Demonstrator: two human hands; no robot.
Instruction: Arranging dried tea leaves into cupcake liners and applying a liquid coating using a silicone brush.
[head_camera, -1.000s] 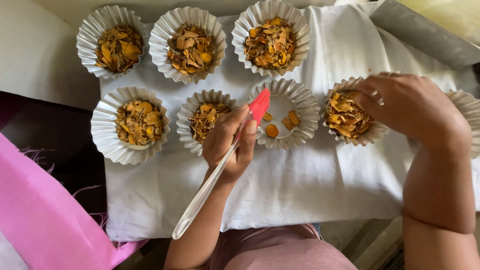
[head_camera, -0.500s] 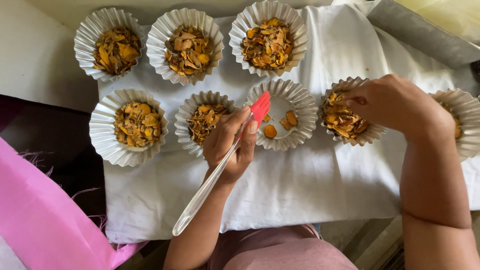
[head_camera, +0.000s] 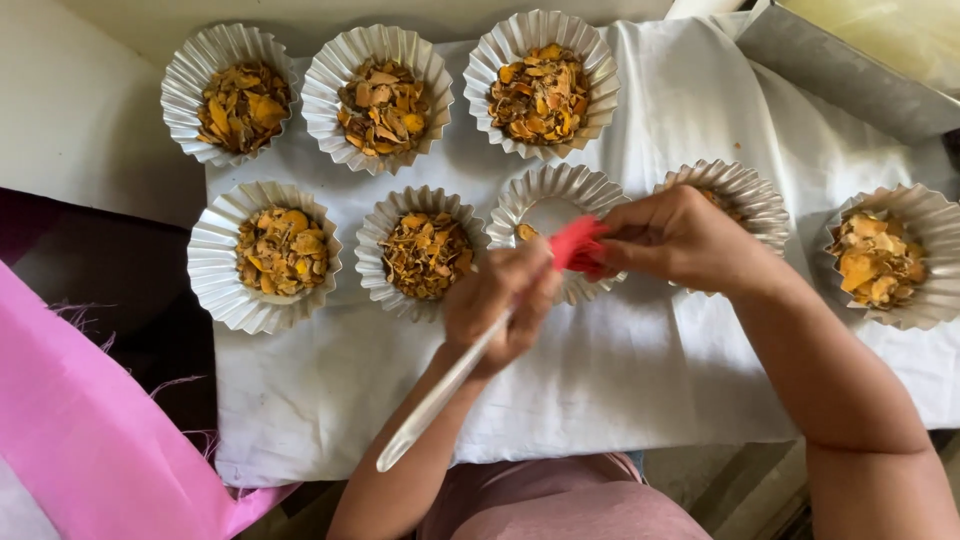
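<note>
Soft, even daylight falls from above, bright on the white cloth (head_camera: 640, 380) without harsh glare, leaving faint shadows under the foil cups (head_camera: 262, 255), while the frame stays sharp with slight blur at the edges.

Left hand (head_camera: 500, 305) grips clear-handled spatula with red silicone head (head_camera: 575, 248); right hand (head_camera: 680, 240) pinches that head over nearly empty fluted foil cup (head_camera: 545, 195) on white cloth (head_camera: 620, 380).
</note>
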